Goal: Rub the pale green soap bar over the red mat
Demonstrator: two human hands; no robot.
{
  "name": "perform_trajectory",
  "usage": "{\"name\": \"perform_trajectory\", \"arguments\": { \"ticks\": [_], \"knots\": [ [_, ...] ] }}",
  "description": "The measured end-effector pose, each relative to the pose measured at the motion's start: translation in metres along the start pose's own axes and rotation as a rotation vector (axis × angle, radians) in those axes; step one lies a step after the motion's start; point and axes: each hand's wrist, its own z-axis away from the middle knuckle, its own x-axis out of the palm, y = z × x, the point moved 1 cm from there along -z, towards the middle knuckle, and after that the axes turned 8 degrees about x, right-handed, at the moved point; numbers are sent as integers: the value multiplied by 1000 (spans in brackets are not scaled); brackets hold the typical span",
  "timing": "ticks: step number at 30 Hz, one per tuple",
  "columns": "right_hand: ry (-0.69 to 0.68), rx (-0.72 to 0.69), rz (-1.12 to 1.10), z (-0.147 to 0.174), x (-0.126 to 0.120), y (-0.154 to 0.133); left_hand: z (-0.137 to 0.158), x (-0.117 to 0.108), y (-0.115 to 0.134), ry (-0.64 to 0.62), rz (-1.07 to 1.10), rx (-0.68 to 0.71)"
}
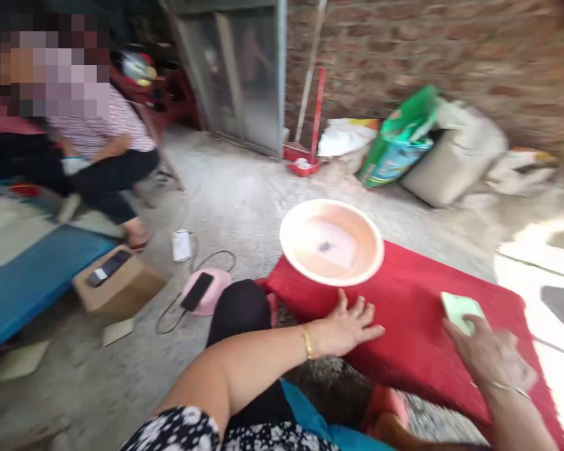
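Note:
My left hand (350,326) lies with spread fingers on the near edge of a red cloth (413,285), just below a basin, and holds nothing. Farther right, my right hand (496,357) grips a pale green flat rectangular piece (463,310) between thumb and fingers, low over the cloth. What this piece is exactly, blur does not let me tell. The round, white-rimmed plastic basin (369,250) sits at the cloth's far left corner. Inside it are what looks like shallow liquid and a small dark blurred spot.
On the floor at left are a cardboard box (122,294) with a phone on it and a pink stool (219,288) bearing another phone. A blue table (51,282) and seated people are at far left. Sacks (455,156) and a red dustpan (305,168) stand by the brick wall.

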Motion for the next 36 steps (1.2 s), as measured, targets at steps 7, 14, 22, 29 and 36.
{"name": "perform_trajectory", "arguments": {
  "ticks": [7, 14, 22, 29, 36],
  "knots": [
    [-65, -235, -69, 37, 0, -49, -6, 12, 1, -78, 129, -26],
    [-138, -4, 83, 17, -6, -8, -7, 12, 1, -99, 109, -28],
    [-104, -134, -38, 37, -11, -29, -12, 4, 0, -169, 127, -33],
    [-90, -245, 0, 37, -3, -27, -13, 5, -1, -168, 79, -39],
    [-98, 180, 96, 11, -15, 38, -13, 6, -1, -187, 78, -34]
  ]
}}
